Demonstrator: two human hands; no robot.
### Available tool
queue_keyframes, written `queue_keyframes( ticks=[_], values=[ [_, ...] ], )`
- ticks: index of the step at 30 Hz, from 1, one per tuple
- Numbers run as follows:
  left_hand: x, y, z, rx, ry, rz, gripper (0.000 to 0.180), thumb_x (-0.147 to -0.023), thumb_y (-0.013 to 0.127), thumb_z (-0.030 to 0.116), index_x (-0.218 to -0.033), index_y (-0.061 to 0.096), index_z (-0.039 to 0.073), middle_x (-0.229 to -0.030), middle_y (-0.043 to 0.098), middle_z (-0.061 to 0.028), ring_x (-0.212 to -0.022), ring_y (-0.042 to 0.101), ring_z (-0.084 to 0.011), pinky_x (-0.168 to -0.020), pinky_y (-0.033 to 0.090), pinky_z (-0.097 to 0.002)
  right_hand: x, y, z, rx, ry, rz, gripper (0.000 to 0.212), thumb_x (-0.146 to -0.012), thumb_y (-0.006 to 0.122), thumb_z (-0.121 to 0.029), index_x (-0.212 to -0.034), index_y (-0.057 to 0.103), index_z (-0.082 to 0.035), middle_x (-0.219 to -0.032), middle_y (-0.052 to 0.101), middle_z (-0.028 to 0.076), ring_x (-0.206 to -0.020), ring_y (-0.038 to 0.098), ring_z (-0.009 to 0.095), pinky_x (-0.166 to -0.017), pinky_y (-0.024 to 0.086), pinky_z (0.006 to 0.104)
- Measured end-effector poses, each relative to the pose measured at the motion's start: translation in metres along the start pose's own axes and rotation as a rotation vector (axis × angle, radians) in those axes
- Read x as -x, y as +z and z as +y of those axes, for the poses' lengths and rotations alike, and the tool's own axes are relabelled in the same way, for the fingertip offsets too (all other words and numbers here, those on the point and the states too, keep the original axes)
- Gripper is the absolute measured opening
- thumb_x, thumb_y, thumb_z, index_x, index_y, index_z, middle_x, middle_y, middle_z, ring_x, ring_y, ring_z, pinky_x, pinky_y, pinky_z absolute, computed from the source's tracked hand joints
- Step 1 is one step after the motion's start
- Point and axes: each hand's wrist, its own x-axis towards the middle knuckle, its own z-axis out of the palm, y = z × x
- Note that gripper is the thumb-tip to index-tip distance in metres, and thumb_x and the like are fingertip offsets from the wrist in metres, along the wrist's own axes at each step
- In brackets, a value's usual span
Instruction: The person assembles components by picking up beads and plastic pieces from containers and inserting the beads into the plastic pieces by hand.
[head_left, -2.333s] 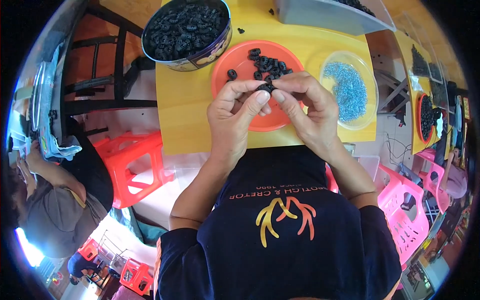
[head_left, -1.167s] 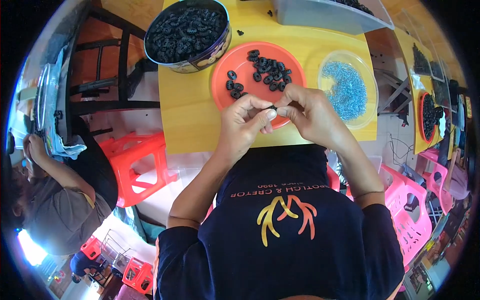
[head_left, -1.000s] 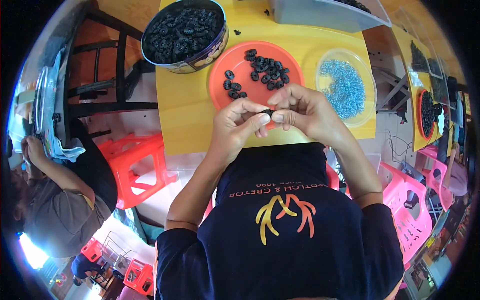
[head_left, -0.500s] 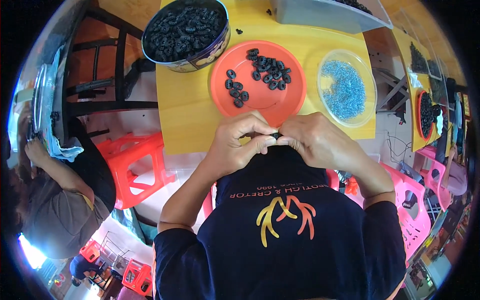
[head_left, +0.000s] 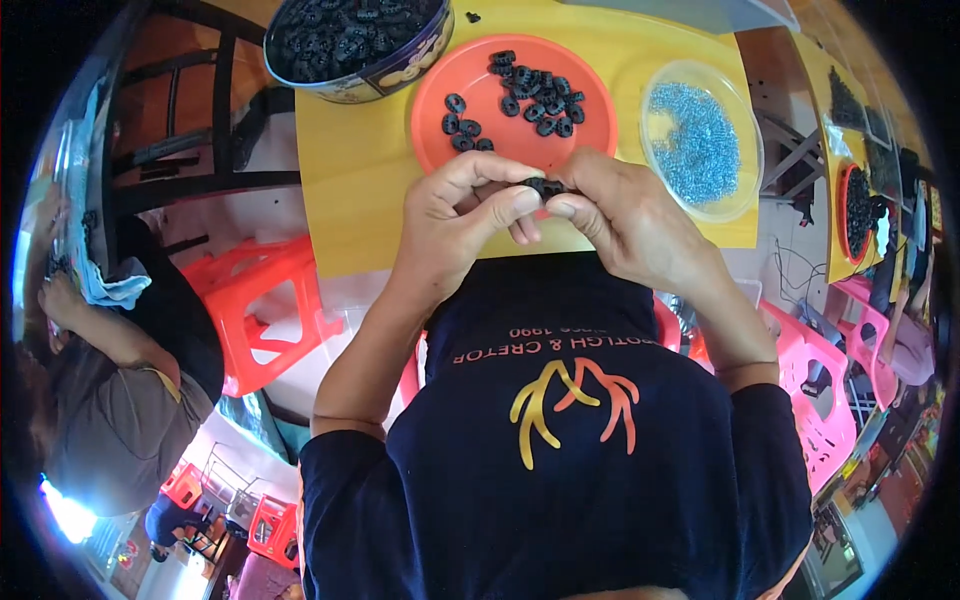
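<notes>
Between the fingertips of my left hand (head_left: 465,210) and my right hand (head_left: 635,215) is a small black oval plastic part (head_left: 545,187) with notched edges. Both hands pinch it, one at each end, over the near rim of a round orange-red tray (head_left: 480,75). In that tray lie a larger cluster of like black parts (head_left: 540,97) and a smaller group (head_left: 462,128) to its left. My fingers cover some of the held part, so its full shape cannot be made out.
A tin tub (head_left: 375,75) heaped with black parts stands at the far left of the yellow table (head_left: 350,200). To the right is a clear round dish (head_left: 752,150) of small blue pieces. A red stool (head_left: 265,310) and another person (head_left: 120,400) are at the left.
Both hands have moved up in the view, toward the tray, and the black part shows more between the fingers. The camera view has shifted, so the tub and tray sit higher.
</notes>
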Motion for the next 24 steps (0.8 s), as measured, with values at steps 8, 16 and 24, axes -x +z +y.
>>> queue_keyframes(
  ticks=[8,16,24],
  values=[
    [0.001,-0.002,0.006,-0.063,0.101,-0.030,0.011,-0.089,0.064,-0.004,-0.099,0.065,-0.001,-0.084,0.064,-0.0058,-0.069,0.064,-0.0120,-0.061,0.052,-0.0244,-0.003,0.007,0.000,0.165,-0.116,0.117,0.020,-0.091,0.062,-0.018,-0.083,0.051,-0.002,-0.073,0.052,0.014,-0.068,0.058,0.034,-0.056,0.045,0.0436],
    [0.004,-0.002,0.016,-0.377,0.198,-0.121,0.007,-0.084,0.064,-0.008,-0.089,0.065,-0.004,-0.081,0.062,-0.0071,-0.066,0.062,-0.0114,-0.057,0.049,-0.0235,-0.004,-0.015,-0.013,0.060,-0.064,-0.164,0.020,-0.091,0.061,-0.018,-0.081,0.054,-0.001,-0.072,0.053,0.016,-0.071,0.058,0.038,-0.060,0.045,0.0449],
    [-0.004,-0.005,0.005,-0.344,0.119,-0.055,0.009,-0.087,0.064,-0.003,-0.095,0.067,-0.003,-0.081,0.064,-0.0065,-0.067,0.063,-0.0132,-0.060,0.050,-0.0252,-0.007,-0.002,0.002,0.012,0.057,-0.178,0.029,-0.097,0.055,-0.025,-0.084,0.055,0.002,-0.072,0.056,0.018,-0.071,0.060,0.037,-0.061,0.046,0.0432]
  ],
)
